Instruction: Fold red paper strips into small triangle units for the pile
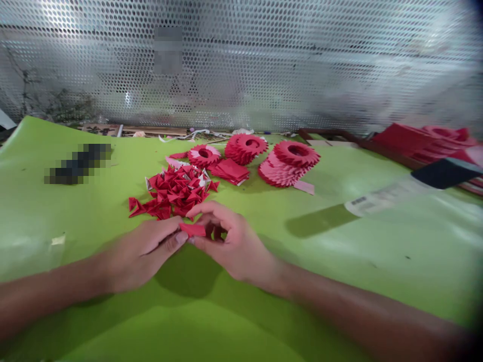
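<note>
A small folded red paper piece (193,230) is held between both hands above the green table. My left hand (151,251) pinches its left end between thumb and fingers. At the other end, the thumb and fingers of my right hand (234,241) are curved around it and appear to touch its edge. Just beyond the hands lies a heap of red folded paper triangles (177,188), with a few white ones among them. Behind the heap are a flat stack of red paper (231,171) and a red and white paper ring (204,155).
Taller paper rings, one red (245,149) and one red and pink (289,163), stand farther back. A pale tube with a black end (392,196) lies right. More red paper (422,143) is at the far right. A perforated metal panel (241,60) rises behind the green table (339,281).
</note>
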A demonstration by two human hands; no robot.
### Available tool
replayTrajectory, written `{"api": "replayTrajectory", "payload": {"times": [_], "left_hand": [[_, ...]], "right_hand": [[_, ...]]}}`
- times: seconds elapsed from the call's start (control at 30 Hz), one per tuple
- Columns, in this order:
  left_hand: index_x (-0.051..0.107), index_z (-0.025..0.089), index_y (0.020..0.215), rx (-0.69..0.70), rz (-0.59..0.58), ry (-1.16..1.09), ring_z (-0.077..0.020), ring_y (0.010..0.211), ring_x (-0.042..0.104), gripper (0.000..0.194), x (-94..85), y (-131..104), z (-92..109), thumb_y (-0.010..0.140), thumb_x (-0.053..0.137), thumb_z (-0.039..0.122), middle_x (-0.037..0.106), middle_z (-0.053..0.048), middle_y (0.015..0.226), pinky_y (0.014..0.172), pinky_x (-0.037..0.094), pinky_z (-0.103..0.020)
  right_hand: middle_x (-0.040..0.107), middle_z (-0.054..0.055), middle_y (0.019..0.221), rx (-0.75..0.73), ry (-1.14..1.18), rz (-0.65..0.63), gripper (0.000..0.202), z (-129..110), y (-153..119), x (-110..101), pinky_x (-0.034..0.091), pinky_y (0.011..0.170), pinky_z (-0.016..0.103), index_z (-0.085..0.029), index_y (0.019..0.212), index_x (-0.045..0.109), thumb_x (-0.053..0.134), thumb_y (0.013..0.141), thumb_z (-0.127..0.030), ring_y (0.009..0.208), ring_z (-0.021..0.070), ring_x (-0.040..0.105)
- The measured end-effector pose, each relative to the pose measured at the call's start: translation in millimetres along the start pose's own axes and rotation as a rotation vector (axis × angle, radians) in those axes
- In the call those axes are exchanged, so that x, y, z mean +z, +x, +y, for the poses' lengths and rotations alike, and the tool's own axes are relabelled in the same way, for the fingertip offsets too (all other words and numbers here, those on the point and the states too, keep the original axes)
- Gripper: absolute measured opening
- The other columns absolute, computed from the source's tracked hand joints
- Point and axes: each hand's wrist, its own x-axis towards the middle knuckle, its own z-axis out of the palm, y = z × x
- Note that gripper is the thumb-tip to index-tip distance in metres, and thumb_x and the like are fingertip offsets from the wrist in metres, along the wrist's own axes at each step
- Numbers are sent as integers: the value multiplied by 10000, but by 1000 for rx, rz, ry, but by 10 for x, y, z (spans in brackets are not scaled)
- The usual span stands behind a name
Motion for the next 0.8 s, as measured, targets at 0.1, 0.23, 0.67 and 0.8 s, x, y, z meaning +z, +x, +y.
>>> {"api": "replayTrajectory", "payload": {"times": [0.1,0.23,0.67,0.8], "left_hand": [[586,222,967,-1,-9,-11,-176,744,591,447,10,-10,-17,1077,281,530,642,3,834,654,433,-269],[576,202,883,26,-8,-27,-159,680,545,444,1,35,-9,1069,315,509,595,14,759,617,412,-250],[462,190,694,23,-23,59,-118,533,408,432,-55,59,48,1011,377,472,456,37,604,497,255,-238],[617,175,788,-6,-63,42,-135,551,478,461,-69,70,67,1010,377,500,582,5,659,501,282,-243]], "right_hand": [[686,16,891,26,4,9,290,7,3,25,469,564,244,-210,1156,667,730,884,-286,668,127,578],[667,6,863,51,-3,-20,245,-25,2,27,457,573,242,-198,1093,661,733,881,-296,689,131,576],[613,-19,715,48,-194,-116,290,-52,14,-75,338,531,225,-171,819,653,533,1015,-348,595,93,479],[611,-26,703,37,-188,-116,293,-56,16,-69,359,557,223,-170,788,636,536,1016,-324,597,90,485]]}}
